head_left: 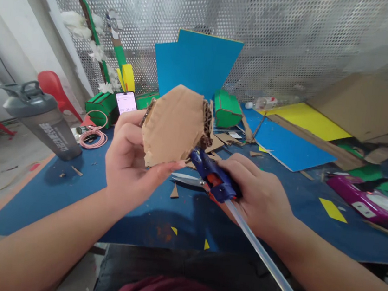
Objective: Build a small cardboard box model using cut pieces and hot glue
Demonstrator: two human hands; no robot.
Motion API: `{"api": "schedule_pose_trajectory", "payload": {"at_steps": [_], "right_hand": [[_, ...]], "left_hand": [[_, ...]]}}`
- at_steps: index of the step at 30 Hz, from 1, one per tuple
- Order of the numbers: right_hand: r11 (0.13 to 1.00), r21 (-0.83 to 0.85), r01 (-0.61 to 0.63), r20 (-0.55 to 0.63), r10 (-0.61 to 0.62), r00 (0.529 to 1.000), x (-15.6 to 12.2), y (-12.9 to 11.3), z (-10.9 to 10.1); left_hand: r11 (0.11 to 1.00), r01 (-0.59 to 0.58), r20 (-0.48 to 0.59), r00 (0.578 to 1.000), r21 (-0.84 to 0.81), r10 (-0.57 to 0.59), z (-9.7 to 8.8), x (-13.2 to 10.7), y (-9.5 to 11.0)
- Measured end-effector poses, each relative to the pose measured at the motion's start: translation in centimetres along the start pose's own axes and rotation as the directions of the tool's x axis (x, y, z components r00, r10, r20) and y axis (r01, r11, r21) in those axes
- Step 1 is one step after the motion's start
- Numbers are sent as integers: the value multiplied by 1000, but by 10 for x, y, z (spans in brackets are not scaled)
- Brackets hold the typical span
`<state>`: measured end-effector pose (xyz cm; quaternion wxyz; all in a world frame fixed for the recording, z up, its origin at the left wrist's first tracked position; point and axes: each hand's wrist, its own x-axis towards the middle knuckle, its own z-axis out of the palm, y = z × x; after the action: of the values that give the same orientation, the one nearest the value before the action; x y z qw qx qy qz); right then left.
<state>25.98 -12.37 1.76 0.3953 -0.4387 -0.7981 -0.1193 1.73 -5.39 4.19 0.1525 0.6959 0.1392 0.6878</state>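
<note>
In my left hand (pixel 126 152) is a many-sided cardboard piece (pixel 173 124), its plain face toward me, with fingers behind it and the thumb along its lower edge. Rough corrugated layers show along its right side. My right hand (pixel 259 190) grips a blue hot glue gun (pixel 216 178), whose nozzle is at the cardboard's lower right edge. I cannot tell whether the tip touches. A long clear glue stick (pixel 268 261) sticks out of the gun's back toward me. Below the cardboard lies a pair of scissors (pixel 188 179), partly hidden behind the gun.
A grey shaker bottle (pixel 53 120) stands at the table's left, near a pink coiled cable (pixel 93 136) and a propped phone (pixel 126 102). Behind are blue board (pixel 196 64) and a green block (pixel 228 109). On the right lie a purple power strip (pixel 366 200) and cardboard sheets (pixel 366 107).
</note>
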Motion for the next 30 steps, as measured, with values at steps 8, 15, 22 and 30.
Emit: {"api": "schedule_pose_trajectory", "payload": {"at_steps": [8, 15, 22, 30], "right_hand": [[993, 105, -46, -43, 51, 998, -3, 4, -8], [965, 264, 6, -122, 27, 992, 2, 9, -10], [926, 374, 48, -126, -1, 992, 3, 11, -11], [810, 584, 47, -199, 86, 976, -8, 21, -7]], "left_hand": [[999, -21, -20, 1000, 50, 22, -4, -2, -2], [999, -47, -66, 997, 2, 47, -5, 8, -7], [987, 70, -137, 986, -148, -91, -4, 11, -10], [923, 246, -195, 930, -296, -310, -1, 18, -2]]}}
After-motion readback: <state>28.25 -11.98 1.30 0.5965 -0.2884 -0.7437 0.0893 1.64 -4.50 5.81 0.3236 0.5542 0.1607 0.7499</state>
